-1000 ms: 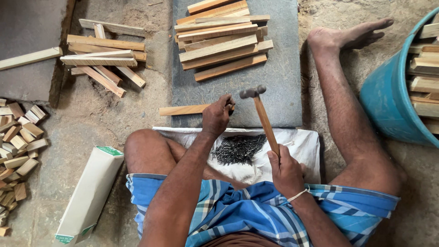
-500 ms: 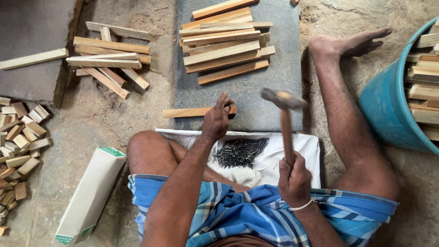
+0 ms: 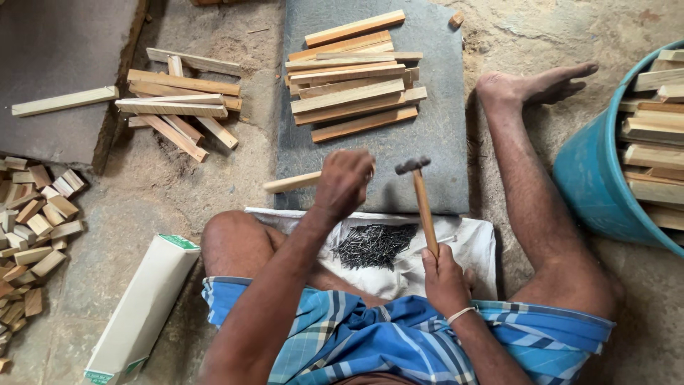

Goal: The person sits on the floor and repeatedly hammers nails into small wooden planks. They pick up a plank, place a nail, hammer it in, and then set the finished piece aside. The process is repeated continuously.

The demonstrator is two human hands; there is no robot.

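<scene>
While a wooden strip (image 3: 296,182) was pinned flat on the grey stone slab (image 3: 442,135) by the left hand (image 3: 344,183), fingers curled shut on its right end, a wood-handled hammer (image 3: 422,203) was gripped low on the handle by the right hand (image 3: 443,279), head raised just right of the strip. Nails (image 3: 374,244) were heaped on a white cloth (image 3: 470,246) near the lap, w/ cut strips (image 3: 353,75) stacked at the slab's far end, both w/in easy reach.

One package: long rectangular white cardboard carton (image 3: 142,306) with green-trimmed ends, lying flat on the dusty floor (image 3: 128,207), slanted, just beside the seated person's bent knee (image 3: 231,242), on its outer side. Green band across the carton's upper end; green print at its lower end. Signs, screens: none.
</scene>
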